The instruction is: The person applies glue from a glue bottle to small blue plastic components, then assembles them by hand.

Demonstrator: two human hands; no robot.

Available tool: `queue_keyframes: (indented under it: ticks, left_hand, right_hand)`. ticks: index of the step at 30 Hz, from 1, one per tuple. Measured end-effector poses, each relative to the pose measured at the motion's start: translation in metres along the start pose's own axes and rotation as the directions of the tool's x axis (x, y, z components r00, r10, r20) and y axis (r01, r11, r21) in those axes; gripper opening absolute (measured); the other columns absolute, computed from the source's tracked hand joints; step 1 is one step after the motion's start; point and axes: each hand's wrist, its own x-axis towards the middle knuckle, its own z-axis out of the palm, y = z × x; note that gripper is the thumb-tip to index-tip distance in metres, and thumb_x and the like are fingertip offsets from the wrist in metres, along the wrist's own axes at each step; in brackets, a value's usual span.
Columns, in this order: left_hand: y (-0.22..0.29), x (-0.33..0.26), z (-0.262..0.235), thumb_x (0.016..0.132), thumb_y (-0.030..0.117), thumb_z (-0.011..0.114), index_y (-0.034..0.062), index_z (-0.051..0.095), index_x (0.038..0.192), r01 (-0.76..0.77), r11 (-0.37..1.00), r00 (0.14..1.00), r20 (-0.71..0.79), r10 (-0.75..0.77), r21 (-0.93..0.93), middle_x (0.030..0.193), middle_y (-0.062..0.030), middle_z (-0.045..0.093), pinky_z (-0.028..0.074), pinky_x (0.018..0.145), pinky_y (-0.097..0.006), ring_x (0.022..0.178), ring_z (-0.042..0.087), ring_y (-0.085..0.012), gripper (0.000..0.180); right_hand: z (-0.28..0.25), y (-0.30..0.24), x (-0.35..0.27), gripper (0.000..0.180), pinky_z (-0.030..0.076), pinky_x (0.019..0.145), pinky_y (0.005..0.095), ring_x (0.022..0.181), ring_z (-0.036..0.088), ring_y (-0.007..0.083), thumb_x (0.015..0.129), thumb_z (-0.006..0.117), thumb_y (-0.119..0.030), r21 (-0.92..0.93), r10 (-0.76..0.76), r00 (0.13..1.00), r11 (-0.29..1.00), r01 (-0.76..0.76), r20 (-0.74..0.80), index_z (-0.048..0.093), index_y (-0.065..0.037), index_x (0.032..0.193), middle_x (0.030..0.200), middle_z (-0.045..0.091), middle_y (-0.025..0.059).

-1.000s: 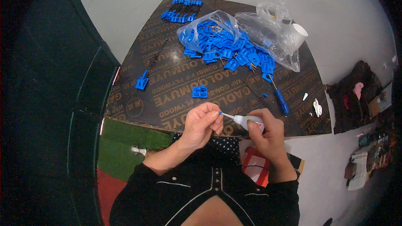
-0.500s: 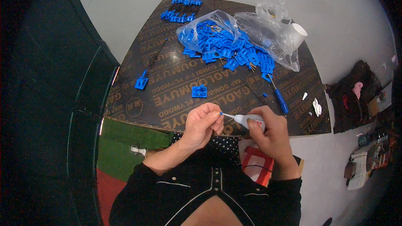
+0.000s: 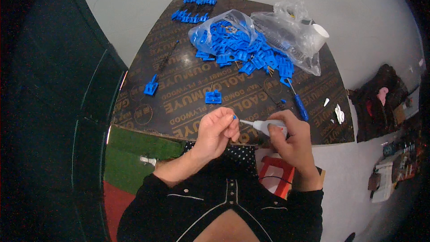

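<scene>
My left hand (image 3: 214, 131) is closed, pinching a small blue piece (image 3: 234, 117) between thumb and fingertips; only its tip shows. In my right hand (image 3: 293, 140) is a white squeeze bottle (image 3: 261, 126) with a thin nozzle, held on its side. The nozzle points left at the blue piece, with a small gap between them. Just beyond my left hand a blue plastic bracket (image 3: 213, 97) lies on the dark printed table (image 3: 188, 78), a thin metal pin sticking up from it. A blue-handled screwdriver (image 3: 302, 109) lies beyond my right hand.
A heap of blue plastic parts (image 3: 244, 51) spills from a clear bag near the table's middle. Another clear bag (image 3: 291, 47) and a white cup (image 3: 319, 36) are at the back right. Assembled blue pieces (image 3: 190, 18) stand back left; another blue bracket (image 3: 151, 88) lies left.
The bottle's nozzle has drawn back from the small blue piece, which it met before. My right hand has shifted slightly right with the bottle; my left hand has barely moved.
</scene>
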Motion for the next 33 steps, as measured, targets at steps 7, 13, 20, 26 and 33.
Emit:
queue_keyframes:
  ticks: [7,13,20,26,33]
  left_hand:
    - [-0.001,0.004,-0.006,0.093,0.017,0.053,0.0059,0.054,0.089,0.212,0.904,0.977,0.071,-0.200,-0.371,0.070,-0.0015,0.047,0.034,0.052,-0.025,0.059,0.041,-0.0110,0.012]
    - [0.002,0.005,0.001,0.094,0.019,0.049,0.0065,0.051,0.084,0.280,0.859,0.952,0.012,-0.305,-0.429,0.065,0.0019,0.034,0.030,0.051,-0.024,0.058,0.033,-0.0106,0.016]
    - [0.003,0.005,0.004,0.093,0.020,0.051,0.0056,0.053,0.090,0.293,0.824,0.931,-0.050,-0.360,-0.485,0.065,0.0020,0.034,0.029,0.051,-0.025,0.059,0.033,-0.0102,0.015]
    - [0.001,0.006,0.001,0.092,0.019,0.053,0.0053,0.054,0.089,0.299,0.833,0.942,0.003,-0.336,-0.465,0.065,0.0017,0.038,0.030,0.051,-0.024,0.058,0.034,-0.0105,0.014]
    - [0.000,0.000,0.007,0.091,0.019,0.055,0.0059,0.057,0.087,0.290,0.908,0.939,-0.093,-0.331,-0.302,0.069,0.0003,0.048,0.034,0.051,-0.025,0.058,0.039,-0.0100,0.014]
  right_hand:
    - [0.026,0.038,-0.005,0.019,0.045,0.056,0.0240,0.062,0.058,0.0116,0.087,0.058,-0.015,0.387,0.149,0.974,0.919,-0.074,-0.169,0.059,0.000,0.099,0.079,0.062,0.0067]
    - [0.056,0.061,-0.013,0.040,0.042,0.054,0.0262,0.062,0.052,0.0137,0.088,0.063,-0.029,0.890,0.283,0.959,0.432,-0.145,0.019,0.047,0.001,0.110,0.078,0.057,0.0090]
    - [0.065,0.057,-0.010,0.039,0.048,0.062,0.0311,0.070,0.059,0.0200,0.090,0.060,-0.025,0.985,0.269,0.962,0.146,-0.094,0.052,0.046,0.005,0.111,0.089,0.061,0.0170]
    - [0.070,0.063,-0.009,0.033,0.047,0.067,0.0300,0.074,0.059,0.0204,0.089,0.060,-0.022,0.978,0.281,0.957,0.171,-0.120,0.068,0.049,0.004,0.107,0.089,0.062,0.0154]
    - [0.071,0.042,-0.003,0.019,0.044,0.065,0.0245,0.073,0.056,0.0124,0.076,0.064,0.001,0.622,0.274,0.960,0.762,-0.180,-0.058,0.055,-0.002,0.093,0.082,0.058,0.0056]
